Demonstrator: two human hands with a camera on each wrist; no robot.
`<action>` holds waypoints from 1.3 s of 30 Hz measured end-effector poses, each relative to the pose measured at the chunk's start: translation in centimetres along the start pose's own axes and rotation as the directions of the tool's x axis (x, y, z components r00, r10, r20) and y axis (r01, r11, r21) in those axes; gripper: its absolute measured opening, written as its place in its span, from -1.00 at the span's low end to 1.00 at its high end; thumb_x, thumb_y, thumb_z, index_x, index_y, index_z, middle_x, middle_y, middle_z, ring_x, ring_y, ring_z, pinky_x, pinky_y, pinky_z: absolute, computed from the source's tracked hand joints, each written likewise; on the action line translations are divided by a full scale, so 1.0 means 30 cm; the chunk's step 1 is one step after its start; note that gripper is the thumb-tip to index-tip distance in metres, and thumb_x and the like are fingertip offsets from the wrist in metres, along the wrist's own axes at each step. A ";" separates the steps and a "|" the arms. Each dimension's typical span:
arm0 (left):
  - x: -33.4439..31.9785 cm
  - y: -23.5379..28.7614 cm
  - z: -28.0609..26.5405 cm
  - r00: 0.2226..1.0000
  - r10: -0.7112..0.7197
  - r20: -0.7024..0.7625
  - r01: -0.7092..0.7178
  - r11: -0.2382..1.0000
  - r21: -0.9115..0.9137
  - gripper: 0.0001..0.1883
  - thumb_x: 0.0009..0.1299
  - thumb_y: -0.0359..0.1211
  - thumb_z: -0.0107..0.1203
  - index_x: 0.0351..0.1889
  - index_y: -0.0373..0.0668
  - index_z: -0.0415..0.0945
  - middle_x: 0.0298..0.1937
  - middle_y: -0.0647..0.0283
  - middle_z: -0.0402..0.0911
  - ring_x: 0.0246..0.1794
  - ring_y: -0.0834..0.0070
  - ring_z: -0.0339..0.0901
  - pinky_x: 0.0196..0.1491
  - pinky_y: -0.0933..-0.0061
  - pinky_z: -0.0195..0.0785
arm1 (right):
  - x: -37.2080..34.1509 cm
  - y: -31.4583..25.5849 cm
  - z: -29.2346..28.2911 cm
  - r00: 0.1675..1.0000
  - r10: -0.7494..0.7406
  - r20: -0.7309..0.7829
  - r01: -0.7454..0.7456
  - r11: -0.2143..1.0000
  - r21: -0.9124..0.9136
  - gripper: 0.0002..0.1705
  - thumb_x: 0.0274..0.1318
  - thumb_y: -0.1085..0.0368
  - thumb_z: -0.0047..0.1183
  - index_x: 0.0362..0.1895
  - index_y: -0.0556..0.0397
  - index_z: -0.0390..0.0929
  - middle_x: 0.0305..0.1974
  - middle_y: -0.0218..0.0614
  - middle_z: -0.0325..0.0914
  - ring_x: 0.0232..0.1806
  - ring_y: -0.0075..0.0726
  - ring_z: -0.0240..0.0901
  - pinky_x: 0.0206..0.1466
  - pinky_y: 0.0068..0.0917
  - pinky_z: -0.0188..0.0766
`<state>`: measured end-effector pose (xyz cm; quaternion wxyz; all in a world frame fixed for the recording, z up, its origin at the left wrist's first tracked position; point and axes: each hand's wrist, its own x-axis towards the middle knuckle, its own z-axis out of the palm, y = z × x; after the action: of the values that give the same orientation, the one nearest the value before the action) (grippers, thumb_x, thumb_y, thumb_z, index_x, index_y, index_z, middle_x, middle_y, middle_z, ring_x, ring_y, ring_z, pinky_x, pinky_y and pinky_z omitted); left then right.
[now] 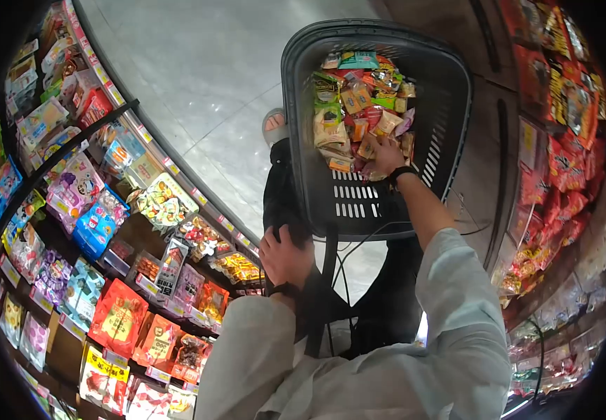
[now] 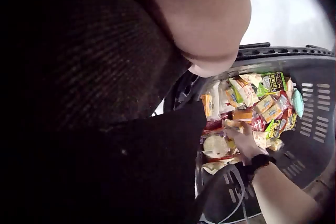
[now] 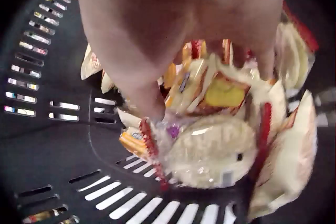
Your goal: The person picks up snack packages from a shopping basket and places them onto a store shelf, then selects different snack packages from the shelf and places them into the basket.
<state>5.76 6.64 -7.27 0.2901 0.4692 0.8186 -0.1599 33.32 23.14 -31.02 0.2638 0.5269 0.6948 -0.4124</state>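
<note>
A small yellow-brown packet [image 1: 367,149] sits at the lower edge of a heap of wrapped snacks [image 1: 373,105] inside a dark shopping basket [image 1: 460,105], where a person's right hand [image 1: 387,158] reaches down and grips it, fingers curled and clamped on the wrapper. Just beside the fingers lies a round, pale snack in clear wrapping [image 3: 212,153] with red edges, seen close from the right wrist. Packets in orange, green, red and cream crowd the far part of the basket, with a teal packet [image 1: 359,60] near its far end; slots pierce the basket's walls and base. A black band [image 1: 402,173] circles the right wrist.

The left hand [image 1: 287,255] rests on the person's dark-trousered knee, well apart from the snacks, its fingers relaxed and holding nothing. A sandalled foot [image 1: 275,127] shows beside the basket on the pale grey floor [image 1: 198,77]. The person wears a light, loose-sleeved shirt [image 1: 457,280]. To the left, curved shelves display bagged sweets and snacks, among them a large red bag [image 1: 118,318] and a blue one [image 1: 100,222]; to the right, red packets [image 1: 569,161] fill another display.
</note>
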 end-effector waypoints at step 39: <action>-0.007 0.004 0.006 0.995 -0.070 0.066 0.073 0.996 -0.043 -0.30 0.18 -0.06 0.37 0.29 -0.09 0.53 0.37 -0.09 0.47 0.35 -0.11 0.43 0.36 -0.13 0.33 | 0.183 -0.167 0.015 0.679 0.190 -0.709 0.084 0.940 0.332 -0.32 0.03 0.24 0.34 0.28 0.04 0.47 0.01 -0.02 0.54 0.15 0.29 0.41 0.22 0.09 0.34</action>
<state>6.00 6.47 -7.29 0.3209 0.4275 0.8285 -0.1667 26.85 25.05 -34.19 -0.1183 0.7046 0.6447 -0.2719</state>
